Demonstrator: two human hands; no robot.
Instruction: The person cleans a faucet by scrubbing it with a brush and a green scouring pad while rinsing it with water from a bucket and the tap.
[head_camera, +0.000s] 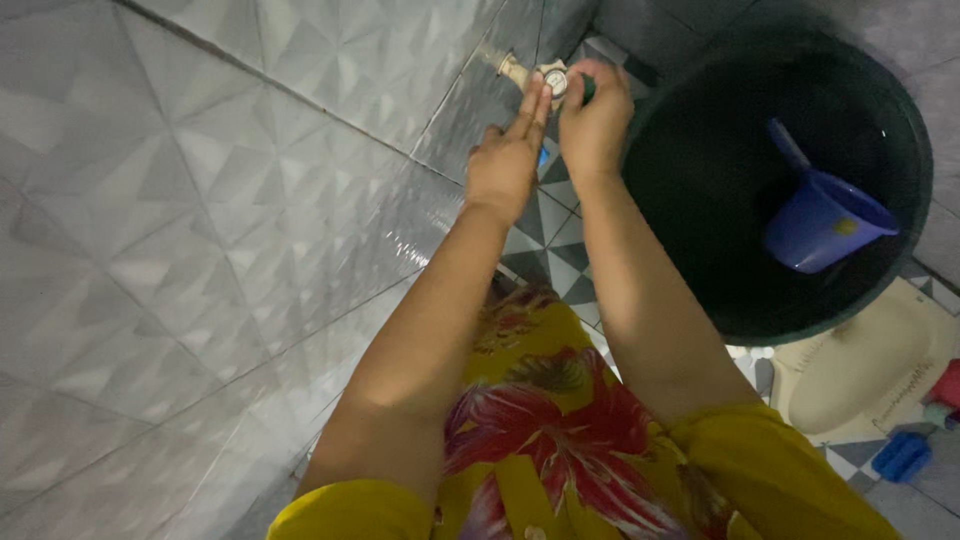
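Observation:
A wall tap (528, 73) with a round handle sticks out of the grey tiled wall (200, 220). My right hand (594, 125) is closed around the tap's handle, with a bit of green showing by its fingers. My left hand (508, 160) is held just left of it, fingers straight and together, their tips touching the tap. A small blue thing shows between the two hands. Both forearms reach out from a yellow flowered garment (560, 440).
A large dark bucket (880, 110) stands right of the tap, with a blue dipper (825, 215) inside. A cream squat toilet pan (860, 375) lies at lower right, a blue brush (900, 455) beside it. The floor has grey and white patterned tiles (545, 235).

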